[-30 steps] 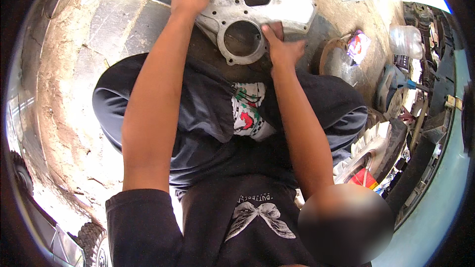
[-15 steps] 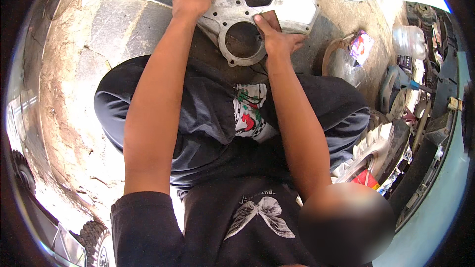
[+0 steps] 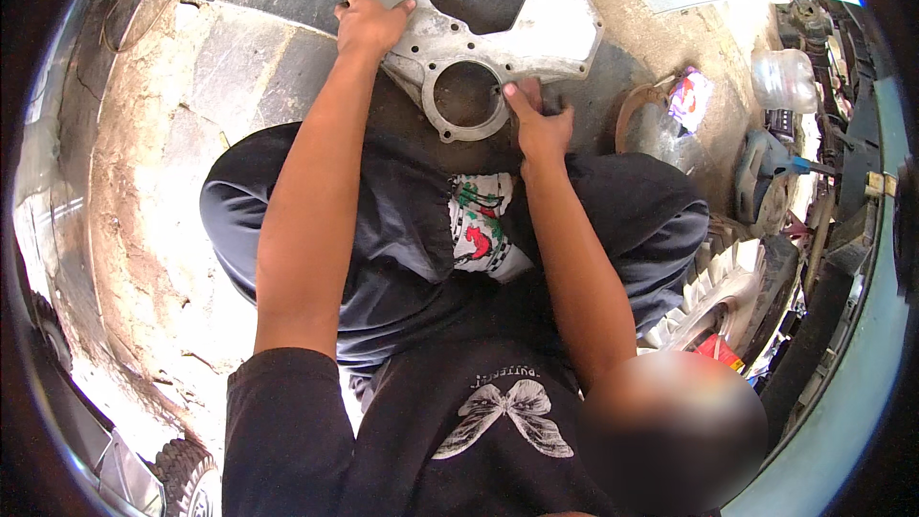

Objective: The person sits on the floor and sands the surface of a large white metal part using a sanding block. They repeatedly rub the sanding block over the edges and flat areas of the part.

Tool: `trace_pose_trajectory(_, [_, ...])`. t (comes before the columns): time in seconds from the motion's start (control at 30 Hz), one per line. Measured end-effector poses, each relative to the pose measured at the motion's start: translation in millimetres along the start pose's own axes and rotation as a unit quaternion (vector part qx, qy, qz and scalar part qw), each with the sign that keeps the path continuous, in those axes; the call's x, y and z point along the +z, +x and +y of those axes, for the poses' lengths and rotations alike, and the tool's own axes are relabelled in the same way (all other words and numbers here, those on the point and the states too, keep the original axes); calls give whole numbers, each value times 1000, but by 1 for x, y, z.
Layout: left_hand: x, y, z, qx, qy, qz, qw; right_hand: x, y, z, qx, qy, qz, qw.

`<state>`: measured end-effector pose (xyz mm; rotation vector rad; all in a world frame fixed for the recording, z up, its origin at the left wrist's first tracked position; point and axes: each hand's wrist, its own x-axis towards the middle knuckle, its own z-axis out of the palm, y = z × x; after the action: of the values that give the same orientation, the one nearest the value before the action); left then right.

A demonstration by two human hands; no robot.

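Note:
A pale grey cast metal housing (image 3: 550,33) lies at the top of the view, with a large opening, a smaller ring at its near end and several bolt holes. My left hand (image 3: 371,24) grips its left edge, thumb on the upper face and fingers at the rim. At the right side of the smaller ring (image 3: 436,115), my right hand (image 3: 544,129) is closed, its thumb by the rim. A small flat brown piece (image 3: 529,88), like folded sandpaper, shows partly between its thumb and fingers.
My crossed legs (image 3: 383,201) are just below the housing. To the right are a curved brown metal rim (image 3: 632,115), a colourful packet (image 3: 689,101), a clear plastic bottle (image 3: 783,79), a blue-grey container (image 3: 761,177) and a finned metal wheel (image 3: 718,297). A tyre (image 3: 182,469) stands lower left.
My right hand has slid nearer to me, off the housing's flat face to the side of the smaller ring. My left hand keeps its hold. The housing appears slightly lower and further left.

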<state>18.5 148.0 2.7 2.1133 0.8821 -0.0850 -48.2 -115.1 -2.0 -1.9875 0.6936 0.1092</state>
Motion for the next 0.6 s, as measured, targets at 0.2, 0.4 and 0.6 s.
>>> trace_pose_trajectory(0.2, [6,-9,9,31,50,87,994,-31,-11,-16,34,298,-87,950])
trace_pose_trajectory(0.4, [-6,-59,53,326,-78,99,937,-72,22,-88,-67,123,-247,959])
trace_pose_trajectory(0.6, [20,-85,52,250,-280,-240,895,-45,32,-92,-29,277,-282,918])
